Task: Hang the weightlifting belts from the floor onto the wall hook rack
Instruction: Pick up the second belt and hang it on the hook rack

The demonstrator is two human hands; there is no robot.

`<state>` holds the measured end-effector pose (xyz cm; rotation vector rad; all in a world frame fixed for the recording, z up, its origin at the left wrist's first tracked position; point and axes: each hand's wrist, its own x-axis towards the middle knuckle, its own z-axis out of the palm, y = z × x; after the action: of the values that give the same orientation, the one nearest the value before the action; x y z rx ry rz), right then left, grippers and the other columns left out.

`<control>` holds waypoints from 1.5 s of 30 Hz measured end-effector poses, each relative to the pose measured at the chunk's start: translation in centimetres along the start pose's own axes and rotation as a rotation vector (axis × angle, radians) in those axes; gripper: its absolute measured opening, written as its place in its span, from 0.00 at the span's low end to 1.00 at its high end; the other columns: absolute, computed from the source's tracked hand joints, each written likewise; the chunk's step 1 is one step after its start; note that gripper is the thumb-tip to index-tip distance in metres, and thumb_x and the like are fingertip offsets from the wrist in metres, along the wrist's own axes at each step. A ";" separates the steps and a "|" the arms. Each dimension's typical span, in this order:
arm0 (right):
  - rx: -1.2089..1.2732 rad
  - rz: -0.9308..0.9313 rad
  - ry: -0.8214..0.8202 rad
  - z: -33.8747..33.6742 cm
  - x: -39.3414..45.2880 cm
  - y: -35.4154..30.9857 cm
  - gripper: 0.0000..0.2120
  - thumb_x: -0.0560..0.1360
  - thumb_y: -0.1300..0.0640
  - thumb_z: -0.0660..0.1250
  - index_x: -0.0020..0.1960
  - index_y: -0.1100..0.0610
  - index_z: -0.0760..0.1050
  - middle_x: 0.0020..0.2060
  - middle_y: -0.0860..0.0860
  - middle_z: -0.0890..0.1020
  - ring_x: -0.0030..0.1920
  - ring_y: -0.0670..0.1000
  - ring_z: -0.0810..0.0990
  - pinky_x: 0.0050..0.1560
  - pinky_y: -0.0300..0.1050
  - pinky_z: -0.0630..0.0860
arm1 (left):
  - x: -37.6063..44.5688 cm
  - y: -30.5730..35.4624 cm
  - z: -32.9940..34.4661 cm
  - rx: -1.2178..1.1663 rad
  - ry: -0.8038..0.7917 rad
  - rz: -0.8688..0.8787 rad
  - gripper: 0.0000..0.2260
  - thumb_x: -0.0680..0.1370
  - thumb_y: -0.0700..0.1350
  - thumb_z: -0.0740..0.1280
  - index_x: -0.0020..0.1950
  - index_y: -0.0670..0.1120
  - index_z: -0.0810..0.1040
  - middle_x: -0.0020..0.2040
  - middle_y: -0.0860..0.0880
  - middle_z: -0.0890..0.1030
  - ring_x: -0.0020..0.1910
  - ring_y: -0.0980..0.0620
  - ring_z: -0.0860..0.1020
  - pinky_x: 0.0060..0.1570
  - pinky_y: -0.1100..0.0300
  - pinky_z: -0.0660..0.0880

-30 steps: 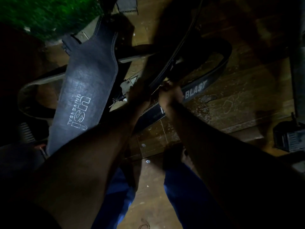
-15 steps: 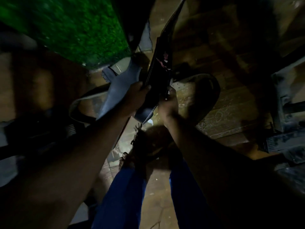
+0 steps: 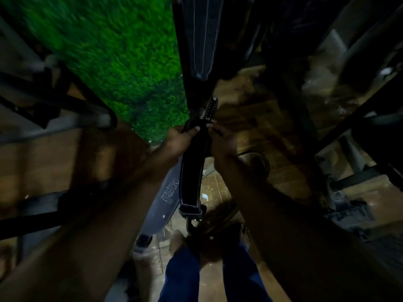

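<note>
Hands (image 3: 199, 138) apparently both grip black belt (image 3: 192, 171) upright

Black belt (image 3: 192, 168) gripped between left hand (image 3: 180, 139) and right hand (image 3: 222, 139), buckle end dangling over wooden floor (image 3: 283, 171).

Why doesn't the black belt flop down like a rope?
The black belt probably is stiff, thick leather: it hangs in a gentle curve below the left hand and right hand. Its metal buckle likely weighs the bottom end down.
</note>
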<state>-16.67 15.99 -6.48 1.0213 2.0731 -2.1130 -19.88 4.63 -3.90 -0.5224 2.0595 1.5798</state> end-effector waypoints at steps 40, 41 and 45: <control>-0.378 -0.786 -0.942 -7.6 -39.9 -30.6 0.06 0.72 0.70 0.73 0.46 0.63 0.78 0.42 0.52 0.83 0.39 0.40 0.80 0.45 0.36 0.77 | -48.5 18.0 -16.4 -0.472 0.432 0.380 0.14 0.80 0.49 0.67 0.52 0.37 0.82 0.43 0.42 0.84 0.45 0.42 0.81 0.47 0.54 0.76; -0.387 -0.784 -0.956 -7.7 -40.2 -30.5 0.06 0.72 0.70 0.73 0.46 0.64 0.78 0.41 0.52 0.83 0.38 0.40 0.80 0.44 0.35 0.77 | -48.7 17.9 -16.3 -0.561 0.414 0.434 0.09 0.80 0.44 0.67 0.46 0.40 0.82 0.38 0.44 0.83 0.40 0.43 0.80 0.46 0.53 0.76; -0.299 -0.675 -0.911 -8.5 -43.1 -31.2 0.09 0.76 0.61 0.72 0.39 0.60 0.75 0.26 0.46 0.74 0.23 0.39 0.72 0.25 0.32 0.69 | -50.0 17.9 -16.3 -0.581 0.359 0.532 0.07 0.79 0.36 0.64 0.44 0.41 0.80 0.40 0.41 0.82 0.38 0.45 0.80 0.48 0.51 0.78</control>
<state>7.23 9.18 41.33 -0.6717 2.1865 -1.7843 7.84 -6.23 43.01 -0.5040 2.0791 2.6001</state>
